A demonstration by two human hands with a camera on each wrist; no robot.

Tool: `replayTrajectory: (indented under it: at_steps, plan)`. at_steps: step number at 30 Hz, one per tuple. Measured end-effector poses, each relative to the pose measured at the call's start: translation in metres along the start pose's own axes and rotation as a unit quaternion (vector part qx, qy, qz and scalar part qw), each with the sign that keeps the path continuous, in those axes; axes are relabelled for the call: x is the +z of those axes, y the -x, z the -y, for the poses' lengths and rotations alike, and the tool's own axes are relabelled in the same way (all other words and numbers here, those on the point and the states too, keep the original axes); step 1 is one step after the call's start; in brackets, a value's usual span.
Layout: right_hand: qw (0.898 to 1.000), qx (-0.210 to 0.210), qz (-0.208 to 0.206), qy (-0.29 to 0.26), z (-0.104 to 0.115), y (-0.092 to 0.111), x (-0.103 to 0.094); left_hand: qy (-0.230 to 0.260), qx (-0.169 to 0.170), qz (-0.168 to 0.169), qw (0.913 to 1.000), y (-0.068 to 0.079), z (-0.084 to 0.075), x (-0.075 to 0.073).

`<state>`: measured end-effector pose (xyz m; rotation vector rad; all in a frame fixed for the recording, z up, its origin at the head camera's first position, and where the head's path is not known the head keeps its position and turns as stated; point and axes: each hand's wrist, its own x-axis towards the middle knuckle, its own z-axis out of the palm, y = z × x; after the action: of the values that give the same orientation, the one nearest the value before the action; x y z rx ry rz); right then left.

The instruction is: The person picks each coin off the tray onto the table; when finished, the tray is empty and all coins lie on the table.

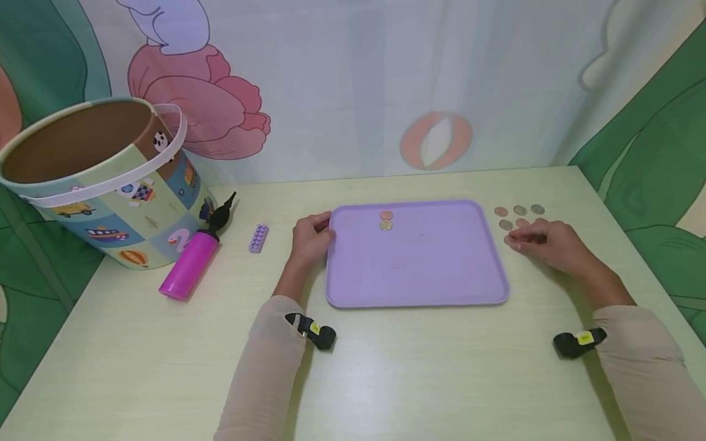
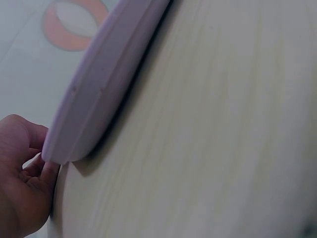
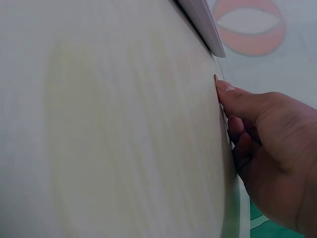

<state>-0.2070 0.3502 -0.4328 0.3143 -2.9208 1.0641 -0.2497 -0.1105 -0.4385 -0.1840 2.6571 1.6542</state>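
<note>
A shallow purple tray (image 1: 425,263) lies on the table. At its left rim my left hand (image 1: 312,237) grips the edge between thumb and fingers; the left wrist view shows the same hand (image 2: 25,178) at the tray's side wall (image 2: 99,89). Inside the tray, near the back, a copper coin (image 1: 386,215) sits just behind a brass-coloured coin (image 1: 385,226). To the right of the tray, my right hand (image 1: 551,245) pinches a coin (image 3: 215,78), its thin copper edge showing past the thumb. Several copper and silvery coins (image 1: 501,211) lie just beyond these fingers, partly hidden.
At the left stands a large patterned bucket (image 1: 149,214) with a white handle. A pink pump (image 1: 190,264) with a black nozzle lies against its front. Between pump and left hand is a small purple toy brick (image 1: 258,238). A printed curtain (image 1: 342,92) hangs behind the table.
</note>
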Motion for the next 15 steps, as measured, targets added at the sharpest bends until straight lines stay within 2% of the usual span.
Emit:
replayTrajectory:
  at_steps: [6, 11, 15]
  plan:
    - [1.0, 0.012, 0.01, 0.006, 0.003, -0.001, -0.001, 0.008, 0.0, 0.0, 1.0, 0.0, 0.0, -0.001]
    - [0.999, 0.014, -0.004, 0.036, 0.009, -0.004, 0.001, 0.009, 0.001, -0.001, 1.0, 0.0, 0.0, -0.001]
    - [0.999, -0.013, -0.018, 0.026, 0.022, -0.007, 0.006, 0.008, -0.002, 0.003, 1.0, 0.0, -0.001, -0.001]
